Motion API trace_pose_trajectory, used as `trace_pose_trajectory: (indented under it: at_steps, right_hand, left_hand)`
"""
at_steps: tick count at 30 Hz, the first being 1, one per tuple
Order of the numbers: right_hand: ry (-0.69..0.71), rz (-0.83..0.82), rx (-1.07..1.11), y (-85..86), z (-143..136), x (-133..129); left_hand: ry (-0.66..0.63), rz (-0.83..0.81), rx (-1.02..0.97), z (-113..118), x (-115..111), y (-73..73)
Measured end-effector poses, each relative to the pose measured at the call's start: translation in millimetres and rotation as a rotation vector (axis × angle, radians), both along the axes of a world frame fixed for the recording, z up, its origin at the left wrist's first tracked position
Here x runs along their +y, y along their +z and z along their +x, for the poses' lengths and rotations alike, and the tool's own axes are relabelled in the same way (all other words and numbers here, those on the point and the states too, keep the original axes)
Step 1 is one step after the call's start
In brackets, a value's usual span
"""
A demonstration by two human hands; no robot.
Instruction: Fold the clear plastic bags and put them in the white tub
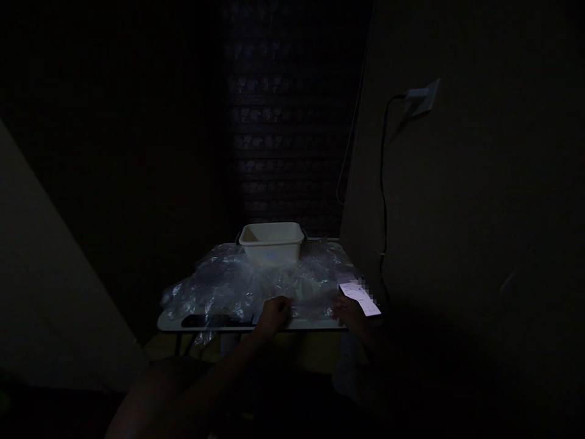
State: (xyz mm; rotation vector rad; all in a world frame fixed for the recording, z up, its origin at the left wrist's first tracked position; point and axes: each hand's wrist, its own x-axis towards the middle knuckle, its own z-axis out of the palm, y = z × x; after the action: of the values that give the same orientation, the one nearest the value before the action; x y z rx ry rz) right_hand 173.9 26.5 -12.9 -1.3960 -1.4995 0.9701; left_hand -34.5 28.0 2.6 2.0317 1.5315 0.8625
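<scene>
Clear, crinkled plastic bags (219, 277) lie spread across a small white-topped table (170, 322). My left hand (275, 312), its fingers curled closed, grips the edge of one plastic bag (313, 306) at the table's front. On the other side of that bag, my right hand (348, 310) pinches its edge with bent fingers. A lit phone (361, 297) lies at the table's right edge, just beyond my right hand and partly behind it. The room is dark, so fine finger detail is hard to see.
A white plastic tub (273, 251) with dark side handles stands at the back of the table among the plastic. Slatted blinds (260, 140) hang behind. On the right wall, a black cord (382, 183) runs down from a socket (425, 99).
</scene>
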Motion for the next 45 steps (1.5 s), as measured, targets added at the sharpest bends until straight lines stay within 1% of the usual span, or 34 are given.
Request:
trace_pose_trajectory:
  at_steps: [6, 13, 19, 23, 27, 32, 34, 36, 40, 42, 45]
  right_hand:
    - [-0.115, -0.014, -0.035, -0.5, -5, 1]
    - [-0.112, -0.007, -0.077, -2.7, -5, 4]
    - [-0.128, 0.096, -0.075, 2.1, -10, 3]
    - [-0.150, 0.096, -0.102, 2.5, -11, 3]
    - [-0.169, 0.112, -0.133, 1.1, -9, 3]
    - [-0.168, 0.173, -0.216, 0.6, -8, 5]
    - [-0.166, 0.192, -0.232, 0.5, -9, 6]
    - [-0.148, 0.197, -0.237, 0.0, -10, 7]
    - [-0.108, 0.195, -0.294, 0.3, -10, 7]
    - [-0.116, 0.224, -0.408, 4.3, -10, 4]
    - [-0.119, 0.347, -0.671, 16.7, -12, 0]
  left_hand:
    - [0.009, 0.028, 0.065, -1, 2, -1.0]
    - [0.012, 0.043, 0.072, -1, 2, -2.2]
    - [0.027, 0.037, 0.014, -1, 2, -2.9]
    - [0.032, 0.043, 0.020, 0, 2, -2.7]
    - [0.007, 0.101, 0.148, 0, 0, 3.4]
    - [-0.114, 0.268, 0.471, 0, -4, 18.7]
    - [-0.134, 0.301, 0.542, 2, -4, 21.1]
    - [-0.144, 0.314, 0.569, 7, -2, 19.6]
    - [-0.217, 0.327, 0.601, 20, -4, 9.3]
    - [-0.190, 0.299, 0.631, 25, -9, 3.6]
    - [-0.107, 0.257, 0.669, 29, -17, -2.3]
